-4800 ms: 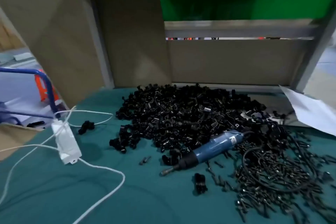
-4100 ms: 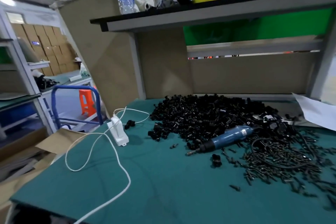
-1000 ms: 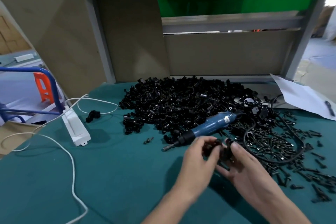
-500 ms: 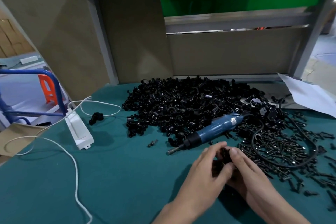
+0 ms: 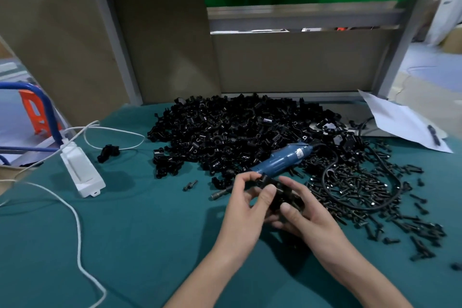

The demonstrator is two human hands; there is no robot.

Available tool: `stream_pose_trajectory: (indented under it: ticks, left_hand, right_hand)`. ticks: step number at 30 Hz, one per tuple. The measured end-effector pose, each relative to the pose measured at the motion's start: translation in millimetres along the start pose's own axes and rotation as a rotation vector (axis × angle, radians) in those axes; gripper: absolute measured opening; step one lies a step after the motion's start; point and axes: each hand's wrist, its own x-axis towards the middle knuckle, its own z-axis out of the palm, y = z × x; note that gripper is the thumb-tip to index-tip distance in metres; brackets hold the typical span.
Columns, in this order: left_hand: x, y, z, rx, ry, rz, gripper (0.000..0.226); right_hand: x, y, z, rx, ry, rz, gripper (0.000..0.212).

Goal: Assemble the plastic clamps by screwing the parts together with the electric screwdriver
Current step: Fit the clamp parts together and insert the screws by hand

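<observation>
Hands: left hand (image 5: 240,207) and right hand (image 5: 307,217) above counter (image 5: 125,232), fingers (image 5: 290,210) clamped on black clamp parts (image 5: 280,195).
Tool: electric screwdriver (image 5: 282,160) lying untouched just behind.
Progress: apparently barely begun; big parts heap (image 5: 225,132) and screws (image 5: 362,187) left.

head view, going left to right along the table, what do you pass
white box → lone clamp → loose screw → left hand → held clamp → right hand → screw pile. Left out, overlapping: screwdriver, clamp heap.
</observation>
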Motion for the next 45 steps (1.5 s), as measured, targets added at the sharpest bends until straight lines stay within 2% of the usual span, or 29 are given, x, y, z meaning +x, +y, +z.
stream_pose_trajectory:
  ticks: [4, 7, 10, 15, 17, 22, 25, 27, 30, 33, 36, 40, 45]
  left_hand:
    - [0, 3, -1, -0.040, 0.010, -0.038, 0.034]
    - [1, 5, -1, -0.080, 0.061, -0.078, 0.031]
    - [4, 9, -7, -0.155, 0.083, -0.129, 0.026]
    - [3, 12, -7, -0.190, 0.042, -0.155, 0.043]
    - [4, 12, -6, -0.215, 0.032, -0.156, 0.046]
    - [4, 13, -7, -0.335, -0.016, -0.188, 0.042]
    - [4, 12, -7, -0.407, -0.046, -0.205, 0.041]
    - [4, 12, -7, -0.430, -0.060, -0.221, 0.036]
    - [4, 14, -9, -0.440, -0.090, -0.264, 0.033]
    - [6, 12, -9, -0.388, -0.049, -0.292, 0.033]
    - [5, 6, -5, -0.245, -0.015, -0.216, 0.028]
    - [2, 6, -5, -0.062, -0.086, -0.071, 0.024]
    - [-2, 2, -2, 0.042, -0.136, -0.069, 0.021]
  right_hand:
    - [2, -4, -2, -0.005, 0.122, -0.039, 0.053]
    - [5, -6, -8, 0.198, 0.193, -0.007, 0.054]
    - [6, -9, -13, 0.393, 0.213, 0.034, 0.034]
    - [3, -12, -11, 0.376, 0.234, 0.117, 0.024]
    - [2, -12, -11, 0.338, 0.221, 0.102, 0.027]
    - [3, -6, -11, 0.188, 0.159, 0.067, 0.049]
    - [4, -7, -9, 0.182, 0.135, 0.052, 0.073]
    - [3, -8, -8, 0.187, 0.144, 0.051, 0.070]
    - [3, -10, -8, 0.269, 0.144, 0.081, 0.044]
    - [2, -12, -5, 0.314, 0.115, 0.135, 0.043]
    - [0, -14, -2, 0.273, 0.091, 0.154, 0.044]
    - [0, -15, -4, 0.222, 0.138, 0.128, 0.044]
    - [0, -15, -3, 0.171, 0.159, 0.107, 0.049]
